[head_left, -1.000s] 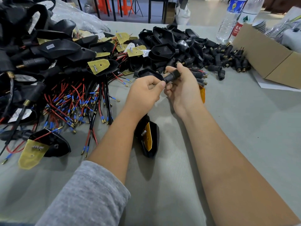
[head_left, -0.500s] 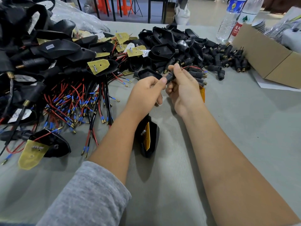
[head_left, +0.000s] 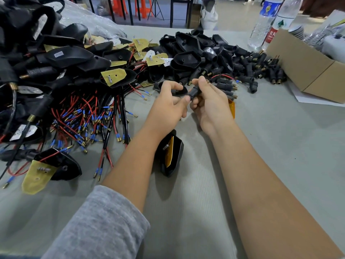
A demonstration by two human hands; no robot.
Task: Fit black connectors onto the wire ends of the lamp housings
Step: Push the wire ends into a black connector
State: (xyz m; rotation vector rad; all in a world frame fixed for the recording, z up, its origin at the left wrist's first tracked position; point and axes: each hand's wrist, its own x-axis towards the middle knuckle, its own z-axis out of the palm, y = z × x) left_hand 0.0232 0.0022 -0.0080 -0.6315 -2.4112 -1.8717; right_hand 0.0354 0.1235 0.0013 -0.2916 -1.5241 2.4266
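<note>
My right hand (head_left: pixel 209 103) grips a black connector (head_left: pixel 194 92) above the table's middle, with a brass tip showing at its fingertips and a red and black wire (head_left: pixel 223 76) arcing away to the right. My left hand (head_left: pixel 170 105) pinches the connector's near end with thumb and forefinger. A black lamp housing (head_left: pixel 170 155) with a yellow board lies under my left wrist. Another housing (head_left: pixel 179 90) sits just behind my left hand. Loose black connectors (head_left: pixel 261 71) lie heaped at the far right.
A big pile of black housings with red and black wires (head_left: pixel 89 118) fills the left side. A housing with a yellow board (head_left: pixel 50 168) lies at the near left. A cardboard box (head_left: pixel 315 68) and two water bottles (head_left: pixel 265 21) stand at the far right.
Both hands have turned the connector between them, and the red and black wire now loops out to the right of my right hand. My left thumb has closed onto the connector's end.
</note>
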